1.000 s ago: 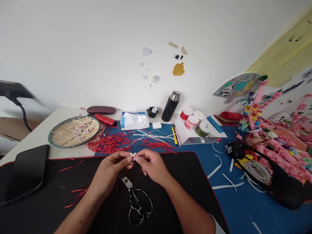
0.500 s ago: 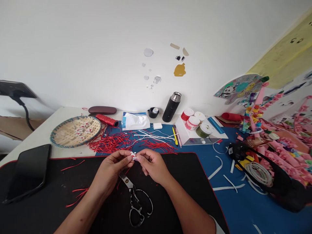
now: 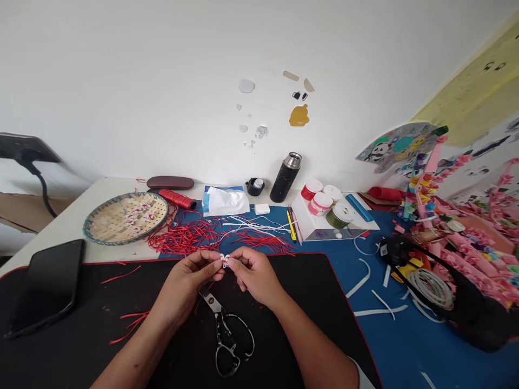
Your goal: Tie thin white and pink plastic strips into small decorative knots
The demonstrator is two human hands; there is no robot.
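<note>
Between the fingertips of both hands is a small white looped cord knot (image 3: 224, 260) with a bit of red at its centre. My left hand (image 3: 198, 271) pinches its left side with thumb and forefinger. From the other side, my right hand (image 3: 248, 270) grips it the same way, its remaining fingers curled under. The fingertips hide part of the knot. Below the hands, a pair of scissors (image 3: 221, 324) lies on the black mat (image 3: 292, 346), blade tips hidden near my left hand. Behind the hands are loose red cords (image 3: 186, 237) and white cords (image 3: 259, 224).
A woven basket (image 3: 97, 221) with small red-and-white pieces stands left, above a black phone (image 3: 48, 286). Along the back are a red thread spool (image 3: 178, 199), tissues (image 3: 229, 200), a black flask (image 3: 285, 181) and ribbon spools (image 3: 320, 203). A black bag (image 3: 466, 319) and pink paper flowers crowd the right.
The white knot has turned a little between my fingers, and its loops now show more evenly spread. Both hands have stayed almost in place.
</note>
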